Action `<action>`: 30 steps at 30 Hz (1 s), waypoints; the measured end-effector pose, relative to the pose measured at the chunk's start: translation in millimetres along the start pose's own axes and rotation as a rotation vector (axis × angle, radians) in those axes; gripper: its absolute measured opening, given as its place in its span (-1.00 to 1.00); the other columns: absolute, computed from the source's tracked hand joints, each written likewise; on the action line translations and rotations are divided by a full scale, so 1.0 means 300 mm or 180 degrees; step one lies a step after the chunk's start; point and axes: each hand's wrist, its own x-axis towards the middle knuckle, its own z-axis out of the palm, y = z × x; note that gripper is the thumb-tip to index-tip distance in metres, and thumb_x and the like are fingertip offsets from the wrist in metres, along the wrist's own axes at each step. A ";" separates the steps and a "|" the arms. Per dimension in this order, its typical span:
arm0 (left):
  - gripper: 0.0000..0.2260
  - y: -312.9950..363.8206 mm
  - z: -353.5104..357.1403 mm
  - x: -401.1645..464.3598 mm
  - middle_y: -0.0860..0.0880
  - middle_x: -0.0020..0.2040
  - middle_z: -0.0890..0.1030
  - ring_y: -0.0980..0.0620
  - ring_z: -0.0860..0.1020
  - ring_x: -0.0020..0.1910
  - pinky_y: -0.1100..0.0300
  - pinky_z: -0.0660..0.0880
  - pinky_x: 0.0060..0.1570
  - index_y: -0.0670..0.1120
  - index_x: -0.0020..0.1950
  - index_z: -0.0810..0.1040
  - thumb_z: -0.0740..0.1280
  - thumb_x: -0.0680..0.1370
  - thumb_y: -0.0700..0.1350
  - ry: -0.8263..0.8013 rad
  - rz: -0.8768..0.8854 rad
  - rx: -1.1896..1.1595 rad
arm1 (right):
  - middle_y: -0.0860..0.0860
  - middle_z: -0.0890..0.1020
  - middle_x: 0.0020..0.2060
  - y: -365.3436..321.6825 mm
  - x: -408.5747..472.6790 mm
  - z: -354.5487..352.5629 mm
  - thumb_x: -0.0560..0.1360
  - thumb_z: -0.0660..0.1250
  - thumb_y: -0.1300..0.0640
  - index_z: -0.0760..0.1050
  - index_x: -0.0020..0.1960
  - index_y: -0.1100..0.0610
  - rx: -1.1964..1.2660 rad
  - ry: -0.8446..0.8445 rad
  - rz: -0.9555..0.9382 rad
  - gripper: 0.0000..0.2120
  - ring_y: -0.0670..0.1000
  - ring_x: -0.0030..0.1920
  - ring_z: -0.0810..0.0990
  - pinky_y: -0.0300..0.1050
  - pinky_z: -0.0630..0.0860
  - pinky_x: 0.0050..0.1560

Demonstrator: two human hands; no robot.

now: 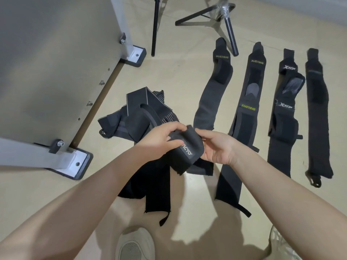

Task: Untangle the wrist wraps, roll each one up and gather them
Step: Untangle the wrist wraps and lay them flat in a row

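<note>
Black elastic fabric, a wrist wrap [185,149] with a partly readable white label, is held up above the floor between both hands, its upper end curled over into the start of a roll and its tail hanging down toward the floor. The left hand [159,136] is curled round the rolled end, thumb and fingers pinching it from the left; the right hand [216,147] is closed on its right edge with the fingertips, though how far those fingers wrap behind the fabric cannot be made out. Just behind the hands a tangled heap of wraps [139,113] lies on the beige floor [178,77], with dark straps trailing toward the viewer. To the right, four wraps are laid out flat and lengthwise, side by side but apart: two marked XUEYING [212,94] [242,128], one marked XTEP [283,117] and one plain wrap [318,117]. A grey table frame [60,72] stands at left, black tripod legs [229,29] at the top, and a pale shoe [135,244] shows at the bottom edge.
</note>
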 end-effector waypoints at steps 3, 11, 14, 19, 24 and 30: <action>-0.78 -0.026 0.003 -0.012 0.17 -0.25 0.45 0.27 0.40 -0.48 0.48 0.33 -0.31 0.03 0.16 0.49 0.33 0.54 -0.17 0.0308 -0.0121 -0.0011 | 0.10 0.64 -0.02 0.001 0.018 0.000 0.58 0.18 0.22 0.49 0.11 0.16 0.0121 -0.0002 -0.0736 -0.84 0.03 -0.12 0.66 -0.09 0.61 -0.07; -0.79 -0.066 0.001 0.000 0.16 -0.41 0.50 0.20 0.48 -0.38 0.28 0.39 -0.23 -0.07 -0.24 0.43 0.32 0.54 -0.01 0.0158 -0.0859 -0.0285 | -0.10 0.64 -0.27 0.016 0.024 -0.002 0.52 0.23 0.41 0.52 0.01 0.10 -0.0734 0.0736 -0.2112 -0.75 -0.11 -0.19 0.60 -0.16 0.53 -0.03; -0.78 -0.060 0.033 -0.013 0.03 -0.28 0.56 0.09 0.55 -0.28 0.22 0.46 -0.18 -0.11 -0.22 0.48 0.32 0.54 -0.01 -0.0514 -0.1153 -0.0557 | -0.16 0.60 -0.36 0.001 0.028 -0.013 0.52 0.24 0.42 0.53 0.03 0.12 -0.0613 0.1082 -0.2269 -0.75 -0.14 -0.24 0.59 -0.17 0.53 -0.08; -0.78 -0.045 0.070 -0.042 -0.11 0.13 0.64 -0.07 0.60 0.13 0.00 0.50 0.20 -0.15 0.19 0.54 0.28 0.55 -0.28 -0.1363 -0.1128 -0.1407 | 0.08 0.61 0.13 -0.039 0.012 -0.074 0.54 0.23 0.37 0.47 0.31 0.13 -0.0194 0.1462 -0.2287 -0.63 0.08 0.13 0.60 0.01 0.56 0.14; -0.61 0.020 0.061 -0.008 -0.18 0.14 0.61 -0.14 0.61 0.04 0.02 0.57 -0.01 -0.10 0.30 0.41 0.31 0.48 -0.29 -0.1188 -0.1022 -0.2134 | 0.05 0.66 0.01 -0.103 -0.068 -0.166 0.55 0.19 0.41 0.41 0.34 0.09 0.0180 0.1602 -0.2346 -0.57 0.03 0.03 0.65 -0.13 0.59 -0.01; -0.65 0.250 0.184 0.099 0.02 -0.17 0.56 0.11 0.27 -0.54 0.33 0.20 -0.54 0.02 0.27 0.42 0.30 0.54 -0.27 -0.0183 -0.0833 -0.1651 | -0.04 0.61 -0.04 -0.184 -0.168 -0.241 0.55 0.21 0.39 0.38 0.37 0.08 -0.0523 0.1902 -0.2426 -0.56 -0.08 -0.07 0.60 -0.14 0.60 -0.05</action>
